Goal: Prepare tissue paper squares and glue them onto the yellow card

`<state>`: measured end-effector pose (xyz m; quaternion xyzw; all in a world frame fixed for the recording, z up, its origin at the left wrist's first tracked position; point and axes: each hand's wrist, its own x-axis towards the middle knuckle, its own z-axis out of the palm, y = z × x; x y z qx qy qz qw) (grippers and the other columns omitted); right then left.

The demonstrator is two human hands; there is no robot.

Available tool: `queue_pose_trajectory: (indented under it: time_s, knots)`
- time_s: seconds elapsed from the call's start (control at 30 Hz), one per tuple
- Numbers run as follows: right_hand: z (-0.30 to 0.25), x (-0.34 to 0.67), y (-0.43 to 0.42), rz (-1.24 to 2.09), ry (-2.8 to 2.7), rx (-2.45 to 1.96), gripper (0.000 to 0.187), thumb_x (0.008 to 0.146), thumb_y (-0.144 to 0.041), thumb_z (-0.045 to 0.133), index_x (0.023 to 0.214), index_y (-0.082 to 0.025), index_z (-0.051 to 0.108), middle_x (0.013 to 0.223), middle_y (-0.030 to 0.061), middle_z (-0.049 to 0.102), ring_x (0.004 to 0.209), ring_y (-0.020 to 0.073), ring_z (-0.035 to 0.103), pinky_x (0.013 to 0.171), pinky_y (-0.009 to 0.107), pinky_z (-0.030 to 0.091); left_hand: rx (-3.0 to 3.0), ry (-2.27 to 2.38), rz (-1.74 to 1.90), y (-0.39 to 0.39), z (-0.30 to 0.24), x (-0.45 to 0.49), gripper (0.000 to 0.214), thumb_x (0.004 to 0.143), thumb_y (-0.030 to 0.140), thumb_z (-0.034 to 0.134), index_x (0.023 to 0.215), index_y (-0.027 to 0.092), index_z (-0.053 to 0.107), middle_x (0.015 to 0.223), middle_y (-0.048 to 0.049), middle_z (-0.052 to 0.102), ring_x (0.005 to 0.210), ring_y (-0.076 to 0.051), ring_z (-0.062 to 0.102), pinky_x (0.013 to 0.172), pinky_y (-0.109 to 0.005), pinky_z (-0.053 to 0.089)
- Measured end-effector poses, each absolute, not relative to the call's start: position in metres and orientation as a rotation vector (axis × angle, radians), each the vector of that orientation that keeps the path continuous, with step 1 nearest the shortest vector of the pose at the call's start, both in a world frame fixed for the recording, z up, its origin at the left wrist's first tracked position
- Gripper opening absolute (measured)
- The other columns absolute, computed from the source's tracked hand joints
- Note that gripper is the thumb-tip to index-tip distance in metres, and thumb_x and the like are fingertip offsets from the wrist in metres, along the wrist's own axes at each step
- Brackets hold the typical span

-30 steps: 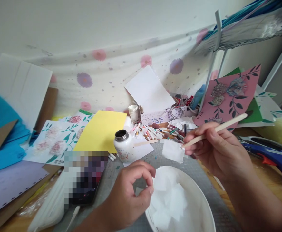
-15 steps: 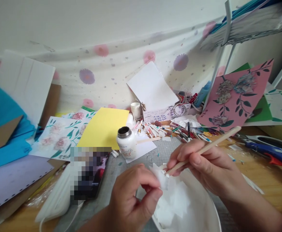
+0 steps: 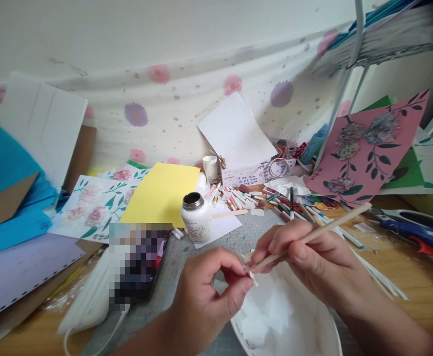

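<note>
My left hand (image 3: pixel 216 291) pinches a small piece of white tissue paper (image 3: pixel 252 278) between thumb and forefinger. In my right hand (image 3: pixel 312 252) is a pale wooden chopstick (image 3: pixel 335 221), held at a slant like a pen. Its lower tip meets the tissue at my left fingertips. Beneath both hands stands a white bowl (image 3: pixel 331 321), partly hidden by them. Many thin white tissue paper squares (image 3: pixel 271 309) lie loosely inside it.
A white bottle without a lid (image 3: pixel 196 220) stands behind the bowl, near yellow paper (image 3: pixel 160 193). Left is a phone (image 3: pixel 142 267) on a white stand. Scattered markers (image 3: pixel 238 198) lie at the back; a blue-handled tool (image 3: pixel 416 235) and pink flower picture (image 3: pixel 372 148) are right.
The tissue piece, spread out before, is now gathered small around the chopstick's tip. My hands have come slightly closer together, and the whole view has shifted a little.
</note>
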<state>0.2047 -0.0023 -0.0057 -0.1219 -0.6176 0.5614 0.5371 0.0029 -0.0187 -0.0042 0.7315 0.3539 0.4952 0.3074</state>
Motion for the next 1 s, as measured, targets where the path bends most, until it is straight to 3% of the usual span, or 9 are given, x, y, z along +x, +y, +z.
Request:
queue_pose_trajectory:
  time_s: [0.27,0.4,0.57,0.8,1.0]
  knots:
    - [-0.006,0.206,-0.002,1.359,-1.476,-0.293,0.018,0.101,-0.030,0.055,0.105,-0.026,0.071,0.101,0.0037,0.072,0.100,0.0196,0.070,0.081,0.034,0.063,1.904,0.856,1.328,-0.015,-0.007,0.001,0.011,0.077,0.009,0.068,0.074,0.019,0.064,0.066,0.0022,0.066,0.060,-0.011,0.060,0.059,-0.019,0.047]
    - [-0.002,0.206,-0.003,1.278,-1.523,-0.315,0.019,0.102,-0.028,0.054,0.105,-0.027,0.072,0.099,0.0034,0.072,0.097,0.0183,0.070,0.082,0.031,0.061,1.645,0.857,1.224,-0.015,-0.008,0.000,0.005,0.077,0.018,0.070,0.075,0.019,0.066,0.066,0.0009,0.064,0.061,-0.013,0.059,0.058,-0.020,0.046]
    - [0.004,0.207,-0.004,1.023,-1.732,-0.366,0.021,0.102,-0.023,0.053,0.108,-0.022,0.073,0.097,0.0053,0.072,0.098,0.0176,0.070,0.088,0.028,0.056,1.431,0.901,1.136,-0.014,-0.005,0.001,0.015,0.076,0.029,0.072,0.072,0.016,0.065,0.061,-0.0006,0.064,0.059,-0.013,0.056,0.057,-0.021,0.044]
    - [0.004,0.206,-0.004,0.930,-1.798,-0.339,0.021,0.102,-0.023,0.052,0.111,-0.021,0.071,0.097,0.0071,0.073,0.097,0.0190,0.071,0.086,0.031,0.057,1.403,0.981,1.122,-0.014,-0.002,0.003,0.012,0.074,0.023,0.071,0.067,0.016,0.064,0.058,0.0002,0.066,0.057,-0.012,0.058,0.057,-0.020,0.045]
    - [0.004,0.205,-0.004,0.981,-1.711,-0.378,0.022,0.102,-0.024,0.053,0.107,-0.019,0.074,0.096,0.0063,0.073,0.096,0.0171,0.071,0.086,0.026,0.057,1.407,0.893,1.145,-0.015,-0.005,0.002,0.012,0.078,0.022,0.070,0.069,0.017,0.066,0.061,0.0008,0.067,0.061,-0.012,0.059,0.060,-0.020,0.046]
